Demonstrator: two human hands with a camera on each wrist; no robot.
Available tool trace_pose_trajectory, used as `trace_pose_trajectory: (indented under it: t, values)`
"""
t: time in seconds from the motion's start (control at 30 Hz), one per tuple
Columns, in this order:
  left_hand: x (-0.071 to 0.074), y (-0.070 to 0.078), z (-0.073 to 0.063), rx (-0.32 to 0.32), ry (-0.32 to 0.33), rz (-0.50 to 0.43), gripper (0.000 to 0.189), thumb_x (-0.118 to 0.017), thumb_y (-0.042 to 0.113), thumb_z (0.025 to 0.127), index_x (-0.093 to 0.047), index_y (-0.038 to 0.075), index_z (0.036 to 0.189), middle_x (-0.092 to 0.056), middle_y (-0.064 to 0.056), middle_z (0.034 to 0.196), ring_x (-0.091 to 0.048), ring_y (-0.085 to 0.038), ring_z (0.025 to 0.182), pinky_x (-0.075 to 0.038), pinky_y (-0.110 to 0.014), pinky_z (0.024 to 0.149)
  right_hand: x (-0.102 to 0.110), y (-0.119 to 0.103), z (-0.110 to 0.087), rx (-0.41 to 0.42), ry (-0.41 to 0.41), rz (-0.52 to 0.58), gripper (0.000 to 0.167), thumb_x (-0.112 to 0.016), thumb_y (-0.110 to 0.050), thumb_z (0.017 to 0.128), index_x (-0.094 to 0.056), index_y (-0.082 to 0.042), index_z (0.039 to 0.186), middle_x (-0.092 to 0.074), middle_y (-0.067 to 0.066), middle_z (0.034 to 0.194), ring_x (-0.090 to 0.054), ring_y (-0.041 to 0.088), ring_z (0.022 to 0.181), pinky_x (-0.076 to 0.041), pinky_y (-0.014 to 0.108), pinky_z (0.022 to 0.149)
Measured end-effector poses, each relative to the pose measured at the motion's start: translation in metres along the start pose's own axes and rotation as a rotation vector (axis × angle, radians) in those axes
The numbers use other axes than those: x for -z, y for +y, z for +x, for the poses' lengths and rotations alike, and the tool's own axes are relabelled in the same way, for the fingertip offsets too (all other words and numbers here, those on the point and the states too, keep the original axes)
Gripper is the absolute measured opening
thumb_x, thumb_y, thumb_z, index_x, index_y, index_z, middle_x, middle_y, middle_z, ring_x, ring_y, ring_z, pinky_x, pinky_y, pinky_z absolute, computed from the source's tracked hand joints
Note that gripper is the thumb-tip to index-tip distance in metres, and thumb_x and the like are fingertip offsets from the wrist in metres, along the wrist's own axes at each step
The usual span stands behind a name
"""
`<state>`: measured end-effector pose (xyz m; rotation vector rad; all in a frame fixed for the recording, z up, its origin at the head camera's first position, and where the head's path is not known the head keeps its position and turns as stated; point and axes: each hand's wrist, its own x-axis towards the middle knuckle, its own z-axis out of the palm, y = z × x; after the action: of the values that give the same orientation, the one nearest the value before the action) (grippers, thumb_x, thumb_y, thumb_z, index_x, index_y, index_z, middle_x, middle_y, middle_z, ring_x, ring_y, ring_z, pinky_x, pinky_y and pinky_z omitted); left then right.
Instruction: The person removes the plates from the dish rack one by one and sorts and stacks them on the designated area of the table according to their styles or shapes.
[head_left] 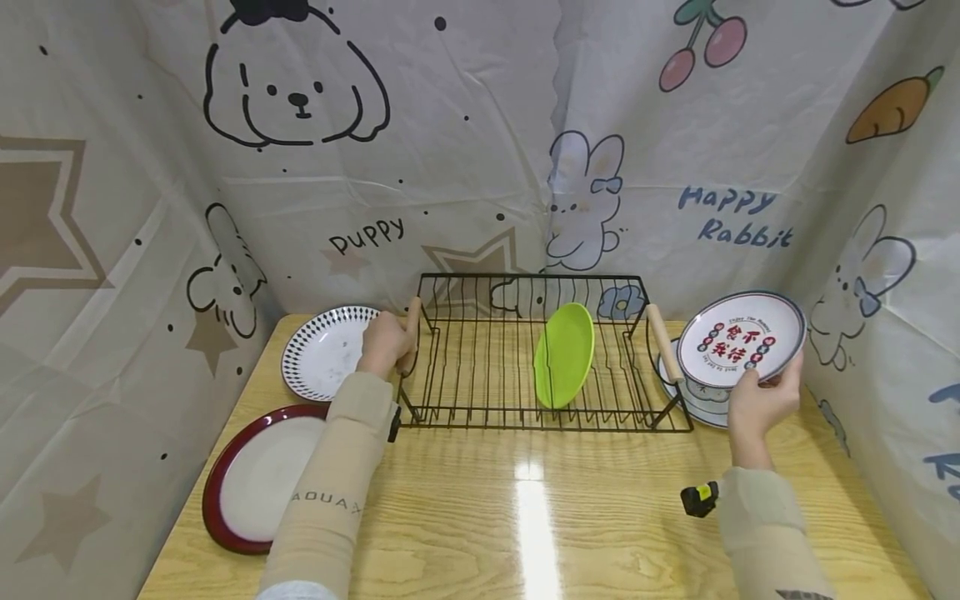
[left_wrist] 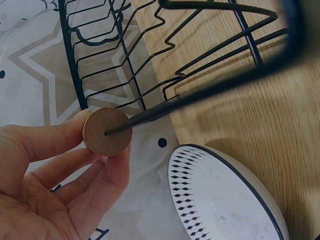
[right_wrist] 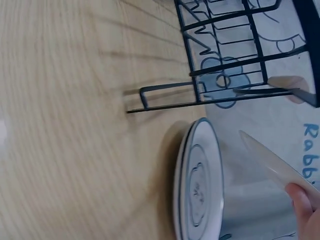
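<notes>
My left hand (head_left: 384, 343) grips the left wooden handle (left_wrist: 107, 132) of the black wire dish rack (head_left: 480, 421). In the head view my right hand (head_left: 767, 404) pinches the near right edge of a white plate (head_left: 731, 325) with a dark rim and red and blue writing. This plate is tilted and raised above a small stack of plates (right_wrist: 200, 185) beside the rack's right end. A lime green plate (head_left: 566, 354) stands on edge between the wires, right of the rack's middle. The rack's right wooden handle (head_left: 664, 342) is untouched.
Left of the rack lies a white plate (head_left: 318, 354) with a black diamond-patterned rim. Nearer to me is a large plate with a dark red rim (head_left: 225, 492), partly behind my left forearm. A printed curtain (head_left: 480, 125) borders the wooden table (head_left: 465, 508).
</notes>
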<state>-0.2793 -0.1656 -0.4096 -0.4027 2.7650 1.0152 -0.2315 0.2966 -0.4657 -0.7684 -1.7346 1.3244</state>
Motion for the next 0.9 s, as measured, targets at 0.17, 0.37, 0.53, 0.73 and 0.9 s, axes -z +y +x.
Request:
trace_pose_trajectory:
  t: [0.17, 0.37, 0.53, 0.73, 0.9]
  values:
    - [0.0, -0.002, 0.001, -0.006, 0.003, 0.003, 0.058, -0.041, 0.034, 0.096, -0.065, -0.003, 0.059, -0.059, -0.014, 0.051, -0.058, -0.026, 0.045, -0.049, -0.035, 0.062, 0.002, 0.014, 0.003, -0.221, 0.009, 0.057, 0.074, -0.044, 0.013, 0.078, -0.037, -0.028, 0.139, -0.058, 0.008, 0.118, -0.045, -0.003, 0.061, -0.038, 0.006, 0.044]
    - [-0.001, -0.004, 0.001, -0.012, 0.003, 0.005, 0.078, -0.027, 0.057, 0.092, -0.062, 0.0, 0.051, -0.057, -0.013, 0.047, -0.054, -0.024, 0.04, -0.048, -0.033, 0.053, 0.003, 0.039, 0.011, -0.495, 0.008, 0.238, 0.081, -0.044, 0.016, 0.077, -0.034, -0.034, 0.14, -0.058, 0.002, 0.1, -0.059, 0.003, 0.067, -0.049, 0.018, 0.048]
    - [-0.002, -0.003, 0.002, -0.012, 0.01, -0.007, 0.068, -0.036, 0.043, 0.096, -0.06, -0.001, 0.05, -0.056, -0.014, 0.046, -0.051, -0.023, 0.038, -0.045, -0.032, 0.044, 0.004, 0.061, 0.019, -0.615, -0.01, 0.309, 0.084, -0.046, 0.019, 0.077, -0.033, -0.034, 0.14, -0.047, 0.012, 0.13, -0.063, 0.011, 0.085, -0.052, 0.024, 0.053]
    - [-0.002, -0.003, 0.003, -0.009, 0.0, 0.008, 0.072, -0.032, 0.048, 0.095, -0.059, 0.001, 0.047, -0.054, -0.012, 0.044, -0.05, -0.023, 0.037, -0.045, -0.033, 0.045, 0.004, 0.069, 0.023, -0.727, 0.004, 0.316, 0.088, -0.044, 0.022, 0.072, -0.037, -0.037, 0.137, -0.037, 0.011, 0.141, -0.062, 0.007, 0.073, -0.051, 0.024, 0.048]
    - [-0.002, -0.004, 0.002, -0.012, 0.004, 0.021, 0.077, -0.028, 0.054, 0.093, -0.06, 0.001, 0.048, -0.055, -0.012, 0.044, -0.053, -0.024, 0.039, -0.047, -0.033, 0.051, 0.004, 0.062, 0.018, -0.771, -0.008, 0.325, 0.089, -0.041, 0.023, 0.073, -0.031, -0.034, 0.141, -0.034, 0.01, 0.143, -0.061, 0.016, 0.092, -0.052, 0.025, 0.054]
